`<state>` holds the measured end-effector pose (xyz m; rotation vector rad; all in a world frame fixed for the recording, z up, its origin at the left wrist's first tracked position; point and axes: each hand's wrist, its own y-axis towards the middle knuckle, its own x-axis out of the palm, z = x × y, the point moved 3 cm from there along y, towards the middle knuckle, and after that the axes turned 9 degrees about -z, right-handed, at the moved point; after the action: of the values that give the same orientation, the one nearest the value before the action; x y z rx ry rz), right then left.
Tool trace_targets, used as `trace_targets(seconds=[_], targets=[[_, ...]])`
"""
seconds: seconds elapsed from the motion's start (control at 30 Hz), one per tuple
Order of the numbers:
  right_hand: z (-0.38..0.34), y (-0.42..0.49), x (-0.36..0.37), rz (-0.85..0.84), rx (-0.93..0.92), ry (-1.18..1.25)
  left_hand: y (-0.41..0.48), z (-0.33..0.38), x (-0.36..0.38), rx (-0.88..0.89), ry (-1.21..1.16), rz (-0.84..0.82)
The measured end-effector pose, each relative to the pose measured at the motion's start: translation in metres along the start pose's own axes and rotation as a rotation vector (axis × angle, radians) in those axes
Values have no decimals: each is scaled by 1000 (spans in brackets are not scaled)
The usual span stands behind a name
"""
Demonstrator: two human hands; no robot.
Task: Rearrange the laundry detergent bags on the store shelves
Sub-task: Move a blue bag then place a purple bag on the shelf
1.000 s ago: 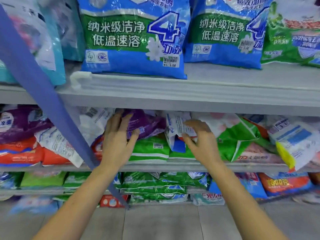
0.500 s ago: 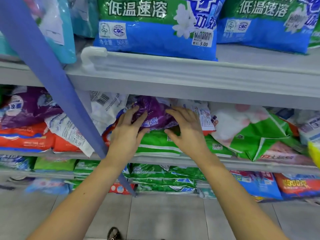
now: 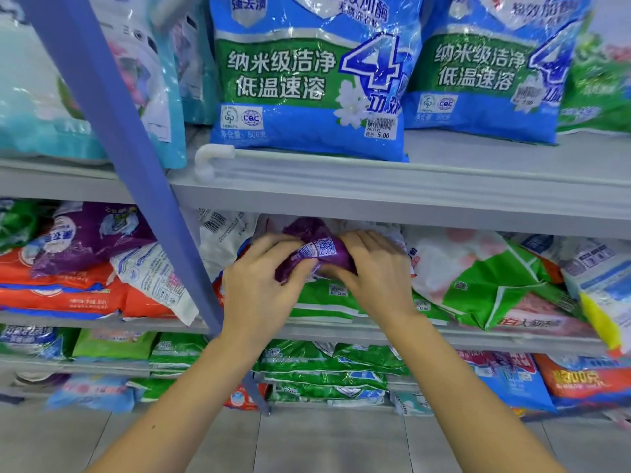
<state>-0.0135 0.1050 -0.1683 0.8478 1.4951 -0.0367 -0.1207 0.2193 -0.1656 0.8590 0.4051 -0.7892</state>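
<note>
- Fingers of the left hand (image 3: 263,285) curl around the near left corner of the purple bag (image 3: 316,250); the thumb and fingertips pinch crumpled film, so this hand holds the bag.
- Fingers of the right hand (image 3: 372,271) lie over the bag's right side and close on it from above and from the right; this hand also grips the bag.
- Between the two hands the purple bag sits on the middle shelf (image 3: 478,336), on top of a flat green bag (image 3: 321,302) and tucked under the edge of the upper shelf (image 3: 409,199).
- Its printed end, with a small code square, faces outward toward the person, and the rest runs back into the shelf, so I judge its long axis to run front to back, though the far end is hidden.
- Both hands are about equally near, one on each side, so neither needs to reach further.
- Judging from this, the next move is a straight pull outward, along the long axis, clear of the upper shelf's lip.
- A white bag (image 3: 225,240) leans just left of the purple one, and a green-and-white bag (image 3: 478,278) lies just to its right; either could drag along with the pull.
- Soft and crumpled, the bag will likely sag once it leaves the green bag beneath it.
</note>
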Motion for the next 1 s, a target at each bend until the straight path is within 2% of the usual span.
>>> trace_targets(seconds=[0.1,0.17,0.23,0.3,0.37,0.47,0.53,0.67,0.83,1.0], targets=[[0,2,-28,100,-20,-23,-2,4,-12,-18,-287,-78],[2,2,-47,101,-34,30,-7,7,-14,28,-283,-195],[4,1,-63,14,-50,155,-13,2,-11,16,-194,-264],[2,-3,-75,-124,-36,285,-16,-7,-9,-124,-213,-304],[0,-9,-87,-212,-36,385,-19,-12,-6,-224,-330,-372],[1,-11,-109,-264,-34,552,-21,-1,1,-174,-567,-437],[6,-8,-127,-272,-10,546,-20,14,4,-138,-629,-441],[23,-8,-159,-252,34,372,-5,39,0,-121,-670,-425],[33,-18,-189,-205,94,239,13,65,3,-92,-680,-550],[31,-25,-219,-109,104,416,16,81,16,-135,-826,-673]])
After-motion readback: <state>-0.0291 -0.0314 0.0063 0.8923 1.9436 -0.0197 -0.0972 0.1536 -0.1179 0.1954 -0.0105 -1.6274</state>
